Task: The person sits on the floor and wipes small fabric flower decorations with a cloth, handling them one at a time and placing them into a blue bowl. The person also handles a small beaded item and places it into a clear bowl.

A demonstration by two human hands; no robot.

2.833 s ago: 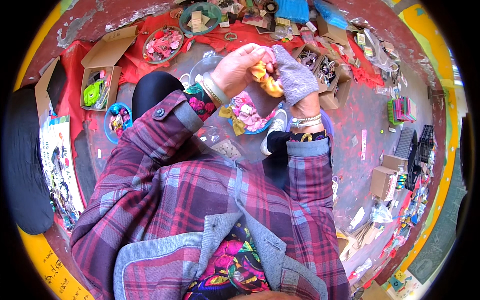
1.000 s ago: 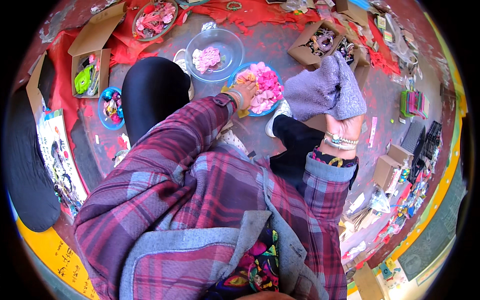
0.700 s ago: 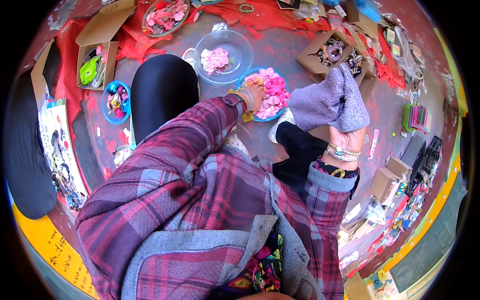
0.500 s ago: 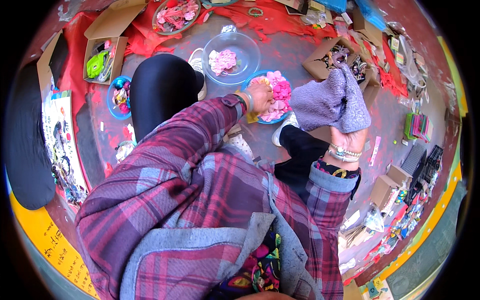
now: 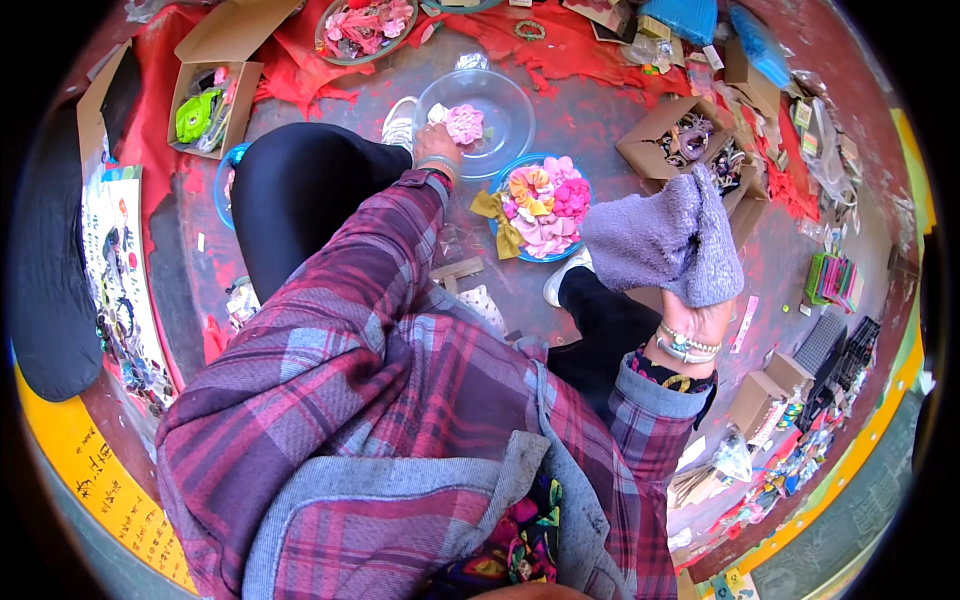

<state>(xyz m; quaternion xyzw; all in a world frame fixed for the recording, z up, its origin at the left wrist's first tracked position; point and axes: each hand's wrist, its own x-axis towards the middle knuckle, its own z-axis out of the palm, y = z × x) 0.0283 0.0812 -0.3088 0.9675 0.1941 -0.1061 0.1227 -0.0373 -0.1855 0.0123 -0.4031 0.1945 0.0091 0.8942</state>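
My left hand (image 5: 440, 148) reaches to the left side of a clear round bowl (image 5: 510, 92). Its fingers are curled against a ruffled pink scrunchie (image 5: 465, 125), though their tips are partly hidden. Just right of that stands a blue bowl (image 5: 566, 254) heaped with pink, magenta and orange scrunchies (image 5: 543, 205); a mustard-yellow one (image 5: 503, 228) hangs over its left rim. Off to the right, my right hand (image 5: 702, 314) holds up a fluffy purple-grey cloth piece (image 5: 655, 245), gripped at its lower end, with the fingers mostly covered by it.
Around me lie an open carton with a green item (image 5: 203, 115), cartons of hair ties (image 5: 690, 138), another bowl of pink pieces (image 5: 365, 30) and a green-pink basket (image 5: 835, 279). Red torn sheeting (image 5: 560, 50) covers the far floor. Boxes and small goods line the right wall.
My left hand has left the blue bowl and moved left to the clear bowl, uncovering the orange and mustard scrunchies. My right hand still holds the purple-grey cloth almost in place.
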